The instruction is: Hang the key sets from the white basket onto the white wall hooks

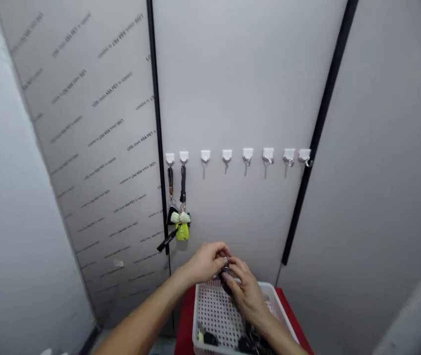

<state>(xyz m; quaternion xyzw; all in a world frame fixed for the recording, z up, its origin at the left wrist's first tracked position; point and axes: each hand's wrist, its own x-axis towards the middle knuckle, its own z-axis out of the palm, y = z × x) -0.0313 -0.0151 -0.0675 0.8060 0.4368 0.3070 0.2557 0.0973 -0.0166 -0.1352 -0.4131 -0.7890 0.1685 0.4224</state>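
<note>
Above the basket, my left hand [207, 262] pinches the metal ring of a dark keychain [225, 282]. My right hand [248, 292] is closed around the keychain's dark lower part, and its fingers partly hide it. Beneath both hands is a white perforated plastic basket [196, 315], with a tangle of dark keychains [249, 342] near its front side. On the wall ahead, a keychain with a black braided strap [170, 180] hangs from the leftmost hook. Beside it hangs a keychain with a black strap and a yellow-green fob [182, 230] with a pale bow.
White adhesive hooks [227, 156] run in a row across the grey panel, several with nothing hanging on them. Black vertical strips [154, 88] border the panel. The basket rests on a red surface [185, 325]. A pale wall [21, 197] stands at the left.
</note>
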